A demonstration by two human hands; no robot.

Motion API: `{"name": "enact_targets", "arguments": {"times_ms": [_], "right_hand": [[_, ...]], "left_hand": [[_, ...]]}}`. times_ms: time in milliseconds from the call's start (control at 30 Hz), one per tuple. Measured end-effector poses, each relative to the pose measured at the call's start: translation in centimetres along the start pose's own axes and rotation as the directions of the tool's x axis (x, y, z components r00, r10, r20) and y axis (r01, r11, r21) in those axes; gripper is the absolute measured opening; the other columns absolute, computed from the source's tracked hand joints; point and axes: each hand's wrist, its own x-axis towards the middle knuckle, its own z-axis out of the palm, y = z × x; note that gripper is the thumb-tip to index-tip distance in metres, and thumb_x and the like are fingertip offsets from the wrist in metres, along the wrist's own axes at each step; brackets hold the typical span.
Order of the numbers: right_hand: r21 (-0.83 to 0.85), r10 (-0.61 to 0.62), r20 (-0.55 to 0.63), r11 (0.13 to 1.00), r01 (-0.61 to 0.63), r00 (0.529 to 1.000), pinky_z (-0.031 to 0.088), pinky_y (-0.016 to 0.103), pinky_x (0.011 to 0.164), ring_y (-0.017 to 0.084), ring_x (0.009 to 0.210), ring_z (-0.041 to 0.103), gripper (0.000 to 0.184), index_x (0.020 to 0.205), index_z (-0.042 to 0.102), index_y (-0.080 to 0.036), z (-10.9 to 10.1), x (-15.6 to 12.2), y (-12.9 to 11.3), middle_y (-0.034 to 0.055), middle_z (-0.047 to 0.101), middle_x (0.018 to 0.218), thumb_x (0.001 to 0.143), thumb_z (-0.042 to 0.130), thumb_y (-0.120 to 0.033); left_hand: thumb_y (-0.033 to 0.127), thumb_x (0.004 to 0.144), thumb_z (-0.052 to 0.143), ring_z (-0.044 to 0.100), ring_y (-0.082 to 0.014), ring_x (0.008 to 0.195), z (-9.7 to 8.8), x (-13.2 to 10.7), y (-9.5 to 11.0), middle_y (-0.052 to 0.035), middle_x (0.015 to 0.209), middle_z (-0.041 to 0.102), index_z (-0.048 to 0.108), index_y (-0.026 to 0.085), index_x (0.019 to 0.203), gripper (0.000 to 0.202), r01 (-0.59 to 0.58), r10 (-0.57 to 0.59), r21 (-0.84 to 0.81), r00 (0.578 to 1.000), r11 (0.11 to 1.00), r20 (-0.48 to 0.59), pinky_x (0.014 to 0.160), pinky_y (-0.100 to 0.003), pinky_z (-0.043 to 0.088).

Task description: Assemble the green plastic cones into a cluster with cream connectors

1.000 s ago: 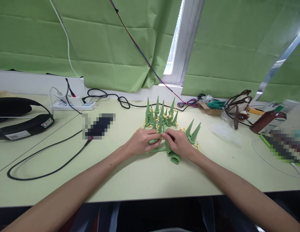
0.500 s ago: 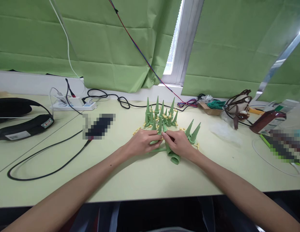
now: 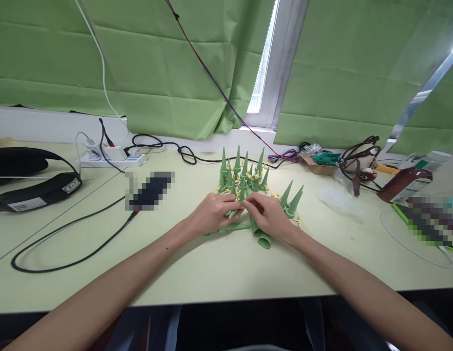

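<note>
My left hand (image 3: 216, 212) is closed around a green plastic plant-watering spike (image 3: 233, 213), which its fingers partly cover. Fingertips of my right hand (image 3: 269, 214) are pinched together against my left fingertips; a small yellow piece seems to be between them, too hidden to make out fully. Just beyond both hands, several green spikes (image 3: 244, 168) stand point up with yellow valves fitted. Two more upright spikes (image 3: 294, 202) are right of my right hand. Under my hands lie loose green spikes (image 3: 264, 241) with hollow threaded ends. A yellow valve (image 3: 298, 222) rests on the table.
A black cable and a pixelated dark device (image 3: 151, 191) lie to the left, near a power strip (image 3: 113, 158) and a black headset-like object (image 3: 36, 180). To the right are a plastic bag (image 3: 339, 200), a cardboard box (image 3: 317, 165) and a dark red bottle (image 3: 405, 184).
My left hand has shifted slightly, and the green spike in it has tilted, showing more below the fingers. My right fingertips have curled and lifted a little.
</note>
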Motion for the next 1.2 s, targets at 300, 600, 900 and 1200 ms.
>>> {"name": "enact_targets", "arguments": {"times_ms": [300, 600, 900, 1200], "right_hand": [[0.005, -0.004, -0.019, 1.0, 0.004, 1.0, 0.037, 0.024, 0.06, 0.012, 0.058, 0.048, 0.019, 0.082, 0.054, -0.019, 0.08, 0.04, 0.21, -0.002, 0.054, 0.066, 0.098, 0.049, -0.026], [0.007, 0.008, -0.003, 1.0, -0.008, 1.0, 0.037, 0.024, 0.058, 0.012, 0.055, 0.047, 0.021, 0.079, 0.052, -0.02, -0.02, 0.01, 0.25, -0.0024, 0.054, 0.064, 0.098, 0.05, -0.028], [-0.039, 0.038, 0.005, 0.999, -0.037, 0.999, 0.034, 0.024, 0.056, 0.012, 0.053, 0.043, 0.031, 0.074, 0.047, -0.02, -0.09, 0.15, 0.12, -0.0028, 0.051, 0.06, 0.1, 0.046, -0.037], [-0.136, 0.056, 0.014, 0.989, -0.053, 0.998, 0.027, 0.026, 0.053, 0.011, 0.05, 0.036, 0.036, 0.067, 0.037, -0.021, 0.1, 0.12, 0.3, -0.0038, 0.043, 0.057, 0.101, 0.043, -0.035]], "left_hand": [[0.024, 0.095, 0.051, 0.042, -0.0086, 0.049, 0.19, -0.02, 0.08, 0.0037, 0.059, 0.046, 0.059, 0.018, 0.077, 0.021, 0.007, -0.007, -0.007, 1.0, 1.0, 0.004, 0.045, -0.023, 0.027], [0.025, 0.096, 0.051, 0.042, -0.009, 0.051, 0.25, -0.21, 0.09, 0.0033, 0.06, 0.046, 0.062, 0.018, 0.08, 0.021, 0.038, -0.036, -0.061, 0.999, 0.997, 0.037, 0.047, -0.022, 0.029], [0.025, 0.097, 0.049, 0.043, -0.0086, 0.05, 0.28, -0.17, 0.18, 0.0034, 0.06, 0.046, 0.061, 0.018, 0.081, 0.021, 0.034, -0.031, -0.086, 0.999, 0.996, 0.036, 0.046, -0.022, 0.03], [0.023, 0.095, 0.05, 0.043, -0.0091, 0.049, 0.28, -0.08, 0.3, 0.0034, 0.059, 0.047, 0.06, 0.018, 0.078, 0.021, 0.007, -0.005, -0.06, 0.999, 0.998, 0.032, 0.046, -0.024, 0.029]]}}
